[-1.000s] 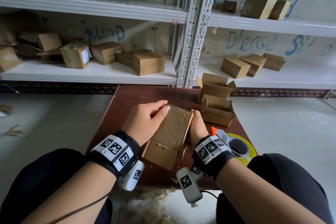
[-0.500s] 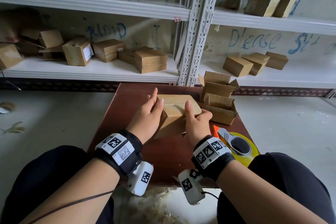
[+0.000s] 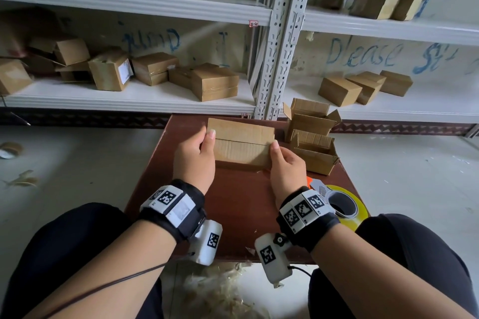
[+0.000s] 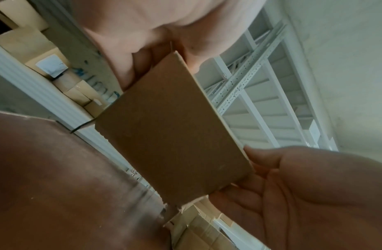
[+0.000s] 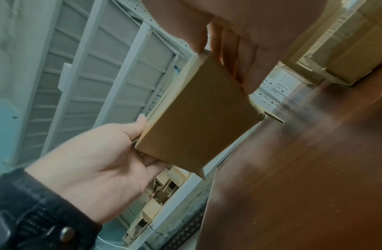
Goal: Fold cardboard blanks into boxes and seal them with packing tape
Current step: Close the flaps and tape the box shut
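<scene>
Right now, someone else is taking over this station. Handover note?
Left hand: grips the left end of the folded box, thumb on top.
Right hand: grips the right end, thumb on top.
The box is held just above the brown table, flaps closed and meeting at a centre seam; no tape is visible on that seam.
Tape dispenser lies at the table's right edge, untouched.
Two open boxes sit at the far right of the table, flaps up.
Done: this box is folded shut.
Left: tape its seam, then close and tape the two open ones.

Box [image 3: 241, 142] between hands, tape roll [image 3: 344, 204] right.
</scene>
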Demonstrator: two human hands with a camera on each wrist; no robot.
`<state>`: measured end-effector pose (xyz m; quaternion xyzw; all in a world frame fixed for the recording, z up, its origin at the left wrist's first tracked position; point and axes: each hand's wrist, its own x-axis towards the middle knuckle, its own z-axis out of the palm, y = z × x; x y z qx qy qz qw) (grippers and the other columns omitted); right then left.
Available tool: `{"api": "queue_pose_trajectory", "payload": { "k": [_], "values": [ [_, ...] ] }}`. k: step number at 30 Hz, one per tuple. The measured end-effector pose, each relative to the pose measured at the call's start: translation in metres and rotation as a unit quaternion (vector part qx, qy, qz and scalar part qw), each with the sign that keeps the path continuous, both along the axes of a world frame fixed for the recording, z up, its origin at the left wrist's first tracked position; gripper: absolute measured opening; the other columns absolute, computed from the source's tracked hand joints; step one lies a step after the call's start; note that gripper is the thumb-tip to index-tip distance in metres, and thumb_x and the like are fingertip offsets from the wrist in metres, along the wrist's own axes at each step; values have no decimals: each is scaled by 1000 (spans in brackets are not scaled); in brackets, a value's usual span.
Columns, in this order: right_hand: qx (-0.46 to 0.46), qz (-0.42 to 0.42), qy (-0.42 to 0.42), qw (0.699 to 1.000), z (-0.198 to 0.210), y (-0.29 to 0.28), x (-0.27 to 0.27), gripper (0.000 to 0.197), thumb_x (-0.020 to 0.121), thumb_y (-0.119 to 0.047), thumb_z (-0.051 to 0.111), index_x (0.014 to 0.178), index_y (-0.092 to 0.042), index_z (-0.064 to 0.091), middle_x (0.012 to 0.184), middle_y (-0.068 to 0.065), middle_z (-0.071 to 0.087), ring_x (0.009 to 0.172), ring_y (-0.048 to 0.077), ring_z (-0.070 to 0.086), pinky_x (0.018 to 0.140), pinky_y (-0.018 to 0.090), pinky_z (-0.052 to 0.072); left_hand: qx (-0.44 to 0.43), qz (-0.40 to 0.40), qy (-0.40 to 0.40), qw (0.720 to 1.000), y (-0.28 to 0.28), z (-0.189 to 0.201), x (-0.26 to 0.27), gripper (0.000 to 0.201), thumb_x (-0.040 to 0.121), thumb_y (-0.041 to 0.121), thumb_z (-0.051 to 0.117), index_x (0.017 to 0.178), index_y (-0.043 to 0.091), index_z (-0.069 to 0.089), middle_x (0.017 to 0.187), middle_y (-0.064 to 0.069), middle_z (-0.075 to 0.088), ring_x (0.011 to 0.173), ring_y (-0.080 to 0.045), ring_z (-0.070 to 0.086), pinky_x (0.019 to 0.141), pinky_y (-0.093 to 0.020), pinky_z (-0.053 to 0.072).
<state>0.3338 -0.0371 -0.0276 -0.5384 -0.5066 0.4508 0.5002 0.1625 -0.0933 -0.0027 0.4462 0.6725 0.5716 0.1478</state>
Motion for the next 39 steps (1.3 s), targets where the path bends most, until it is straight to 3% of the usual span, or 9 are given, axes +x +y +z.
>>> {"api": "queue_pose_trajectory", "payload": {
  "k": [4,8,11,13,17,22,27,32,39],
  "values": [
    [-62,-3,57,996,1,0,0,43,96,-50,70,58,-32,78,71,-11,77,84,17,74,90,48,63,27,26,-22,999,3,-2,-9,38,103,27,64,132,4,68,134,-8,69,126,-13,61,96,-8,37],
    [-74,13,101,992,2,1,1,29,88,-52,79,87,-24,84,88,-4,82,95,19,78,97,48,61,42,45,-142,988,5,0,-10,29,95,22,74,120,7,76,112,0,77,101,-3,66,79,-1,42],
    [-77,20,149,986,6,2,1,34,82,-49,86,96,-18,84,94,1,82,100,22,78,102,47,58,52,68,-298,951,7,4,-11,9,89,18,74,84,10,74,71,-1,59,65,-19,49,56,-23,40],
    [-73,30,177,981,6,2,1,46,75,-53,89,102,-16,84,99,4,82,103,24,77,105,48,56,52,57,-332,940,8,8,-12,15,87,20,77,74,16,71,64,4,55,63,-18,45,61,-28,37],
    [-50,21,203,978,9,1,1,49,79,-54,86,104,-12,84,103,3,82,103,20,77,105,46,56,71,22,-363,929,9,12,-12,10,86,29,83,78,33,83,92,14,80,96,-6,72,99,-32,55],
    [-45,9,242,969,15,1,6,40,87,-44,83,106,-9,82,103,5,82,105,22,77,103,47,57,72,-6,-368,927,7,12,-10,9,85,35,85,78,41,83,99,17,79,108,-6,72,110,-42,51],
    [-58,16,253,966,13,4,2,50,74,-47,90,108,-10,83,108,12,80,110,31,75,105,55,55,73,-4,-381,922,6,10,-10,10,92,26,79,101,25,81,98,18,79,107,-6,72,109,-46,52],
    [-57,49,260,963,14,0,3,25,101,-21,68,120,-7,77,113,15,78,113,34,73,102,53,57,47,-45,-397,915,5,16,-9,31,104,6,56,126,19,74,84,25,77,98,-4,68,91,-48,58],
    [-64,81,257,961,12,4,-1,29,106,-10,59,129,-14,74,126,11,74,123,31,68,104,52,56,58,-64,-400,913,6,13,-13,44,101,0,49,127,29,70,125,7,74,119,-14,67,73,-35,63]
  ]
}}
